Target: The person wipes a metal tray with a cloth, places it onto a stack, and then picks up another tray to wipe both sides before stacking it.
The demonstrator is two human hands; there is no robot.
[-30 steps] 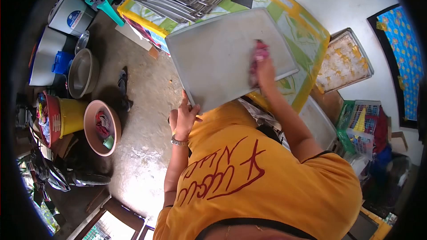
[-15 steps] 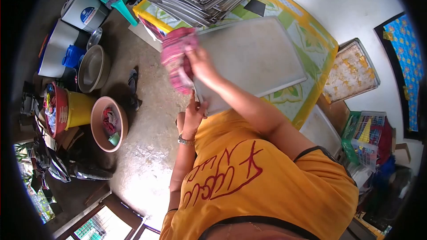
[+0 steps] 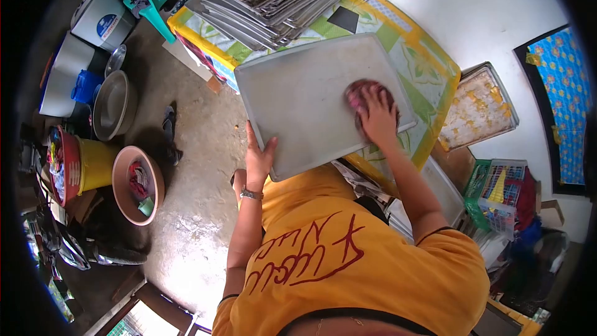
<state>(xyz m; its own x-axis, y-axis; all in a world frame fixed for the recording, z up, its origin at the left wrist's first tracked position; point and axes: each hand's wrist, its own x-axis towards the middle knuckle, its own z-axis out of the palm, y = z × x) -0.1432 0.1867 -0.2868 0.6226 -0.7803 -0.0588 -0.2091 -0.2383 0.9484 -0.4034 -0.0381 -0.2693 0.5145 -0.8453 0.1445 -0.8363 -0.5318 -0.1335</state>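
Observation:
A flat grey metal tray (image 3: 305, 99) lies tilted on the patterned table cover, its left part jutting past the table edge. My left hand (image 3: 258, 160), with a watch on its wrist, grips the tray's lower left edge, thumb and index finger apart. On the right part of the tray, my right hand (image 3: 378, 117) presses down on a bunched dark red and pink cloth (image 3: 360, 94), its fingers spread over it.
Behind the tray rises a stack of metal trays (image 3: 273, 0). A stained tray (image 3: 479, 109) and plastic crates (image 3: 497, 196) are at the right. Basins (image 3: 115, 106), a pink tub (image 3: 119, 196), a yellow bucket (image 3: 99, 167) and a green chair (image 3: 155, 3) stand at the left.
My right hand and the cloth have moved from the tray's left edge to its right part. The tray and my left hand are now a little further left in view.

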